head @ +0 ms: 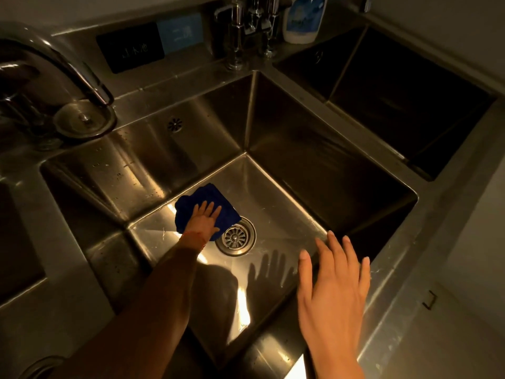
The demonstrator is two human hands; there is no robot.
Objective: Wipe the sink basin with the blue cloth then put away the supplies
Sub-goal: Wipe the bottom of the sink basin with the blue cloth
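Note:
The blue cloth (205, 199) lies flat on the floor of the steel sink basin (276, 203), just left of the round drain strainer (236, 236). My left hand (203, 218) presses down on the cloth with fingers spread, my forearm reaching deep into the basin. My right hand (332, 285) hovers open above the basin's near right side, fingers apart and holding nothing. Its shadow falls on the basin floor.
A curved faucet (54, 64) rises at the left, and another set of taps (246, 28) stands at the back. A white and blue detergent bottle (303, 19) sits on the back ledge. A second basin (396, 99) lies to the right, another at the far left.

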